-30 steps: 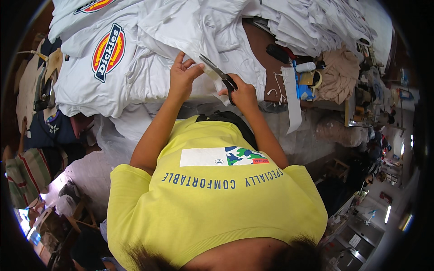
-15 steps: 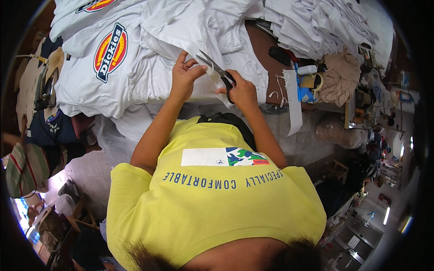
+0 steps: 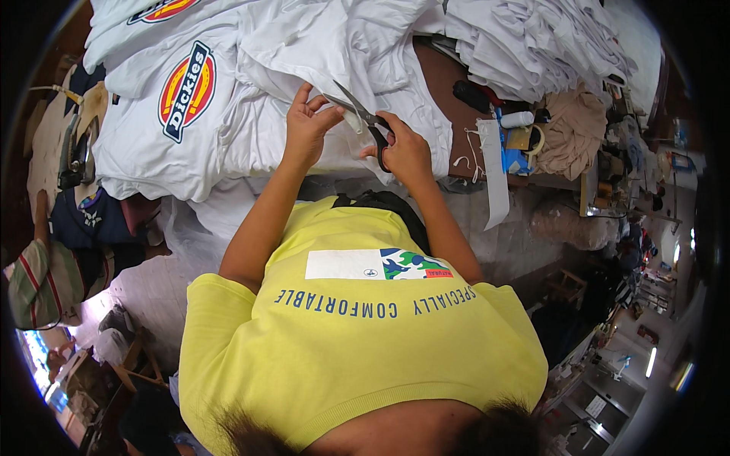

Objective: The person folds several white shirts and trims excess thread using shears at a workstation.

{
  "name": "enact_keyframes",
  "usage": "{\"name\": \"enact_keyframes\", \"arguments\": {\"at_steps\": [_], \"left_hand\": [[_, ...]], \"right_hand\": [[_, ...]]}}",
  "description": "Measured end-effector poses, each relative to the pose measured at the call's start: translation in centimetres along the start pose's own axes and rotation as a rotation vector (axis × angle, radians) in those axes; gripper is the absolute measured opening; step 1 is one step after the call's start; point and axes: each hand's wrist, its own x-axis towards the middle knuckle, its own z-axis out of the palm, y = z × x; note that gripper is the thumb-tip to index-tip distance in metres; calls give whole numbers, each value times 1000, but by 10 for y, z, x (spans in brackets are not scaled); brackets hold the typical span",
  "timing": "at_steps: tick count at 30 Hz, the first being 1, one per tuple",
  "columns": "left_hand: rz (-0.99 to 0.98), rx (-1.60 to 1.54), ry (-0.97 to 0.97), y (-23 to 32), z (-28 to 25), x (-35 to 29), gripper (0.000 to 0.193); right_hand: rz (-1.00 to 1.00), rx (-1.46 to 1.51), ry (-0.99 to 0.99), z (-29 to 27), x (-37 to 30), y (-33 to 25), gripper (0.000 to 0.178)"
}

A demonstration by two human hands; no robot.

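A pair of black-handled scissors is in my right hand, its fingers through the handles. The blades stand apart and point up and left against a white T-shirt. My left hand pinches an edge of this white cloth between thumb and fingers, right beside the blade tips. Exactly what lies between the blades is too small to tell. To the left of my hands spreads another white shirt with a red, yellow and dark blue printed emblem.
A heap of white garments fills the back right of the brown table. Nearer lie a white strip, tape roll and crumpled beige cloth. At far left, a person in a striped garment is beside dark cloth.
The scissor blades have spread slightly wider, and my right hand has shifted a little upward. My left hand keeps its pinch on the cloth, almost unmoved.
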Motion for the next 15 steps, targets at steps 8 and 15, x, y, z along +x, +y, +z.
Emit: {"name": "enact_keyframes", "arguments": {"at_steps": [8,15], "left_hand": [[-38,-66,45,6,-2,8,52],[0,11,-1,8,-7,9,57]], "right_hand": [[35,44,-36,15,-7,22,56],[-36,-13,24,3,8,-3,64]]}}
